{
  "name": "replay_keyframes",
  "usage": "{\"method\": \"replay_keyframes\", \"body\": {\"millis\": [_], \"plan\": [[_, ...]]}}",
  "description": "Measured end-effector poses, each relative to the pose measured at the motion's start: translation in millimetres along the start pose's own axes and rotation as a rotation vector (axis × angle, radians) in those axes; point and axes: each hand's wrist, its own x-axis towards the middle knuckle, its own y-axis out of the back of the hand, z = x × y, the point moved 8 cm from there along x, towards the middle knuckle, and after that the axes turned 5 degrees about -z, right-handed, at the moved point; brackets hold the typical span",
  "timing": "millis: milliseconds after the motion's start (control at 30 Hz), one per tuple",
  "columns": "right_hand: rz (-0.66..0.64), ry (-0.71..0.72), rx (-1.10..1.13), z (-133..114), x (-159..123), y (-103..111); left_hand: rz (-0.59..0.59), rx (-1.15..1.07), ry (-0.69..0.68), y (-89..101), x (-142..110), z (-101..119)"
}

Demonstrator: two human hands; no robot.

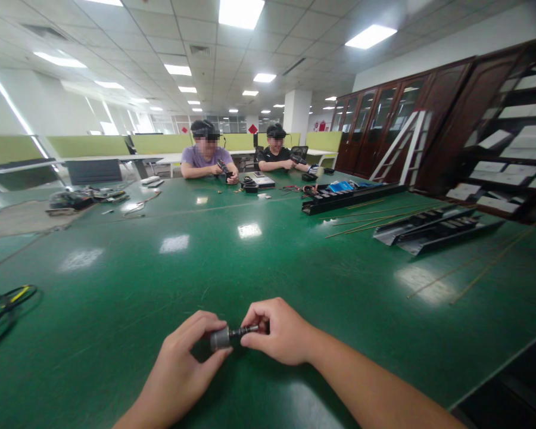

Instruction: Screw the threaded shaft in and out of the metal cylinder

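Note:
My left hand (184, 363) pinches a small grey metal cylinder (220, 338) between thumb and fingers, just above the green table (250, 268). My right hand (279, 332) is closed round a thin dark shaft (245, 330) that sticks out of the cylinder's right end. Both hands meet at the near edge of the table, low in the middle of the view. What the part is exactly, I cannot make out.
Two other people sit at the far side handling small parts. Long black trays (348, 198) and thin rods (366, 221) lie on the right, black cables (2, 307) at the left edge, dark cabinets (429, 119) along the right wall.

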Motion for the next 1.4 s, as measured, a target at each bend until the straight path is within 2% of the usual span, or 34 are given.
{"method": "replay_keyframes", "body": {"millis": [1400], "plan": [[0.000,0.000,-0.039,2.2,-1.1,1.3,-0.031,-0.016,0.005,0.5,0.3,-1.8]]}}
